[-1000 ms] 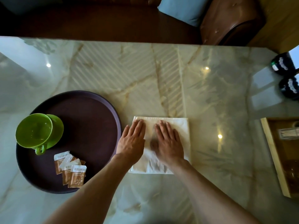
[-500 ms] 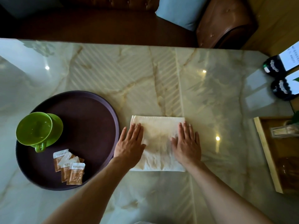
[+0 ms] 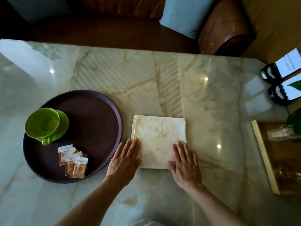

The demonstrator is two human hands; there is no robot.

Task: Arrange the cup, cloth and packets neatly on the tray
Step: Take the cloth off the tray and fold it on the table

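A round dark brown tray [image 3: 97, 115] lies on the marble table at the left. On its left side stands a green cup [image 3: 46, 124], handle toward me. Several brown and white packets [image 3: 73, 160] overlap near the tray's front. Right of the tray, on the table, a cream cloth [image 3: 158, 137] lies folded into a flat square. My left hand [image 3: 125, 160] rests flat on the cloth's near left corner, fingers together. At the near right corner my right hand [image 3: 184, 162] presses flat. Neither hand grips anything.
A wooden tray [image 3: 263, 154] with a clear holder sits at the right edge, beside green leaves. Two dark round stands with white cards [image 3: 276, 84] are at the far right. A brown leather seat [image 3: 226, 28] and blue cushion lie beyond the table's far edge.
Both hands slid apart from the cloth's middle to its sides, then back toward me to the near corners. The cloth now lies smoother and squarer.
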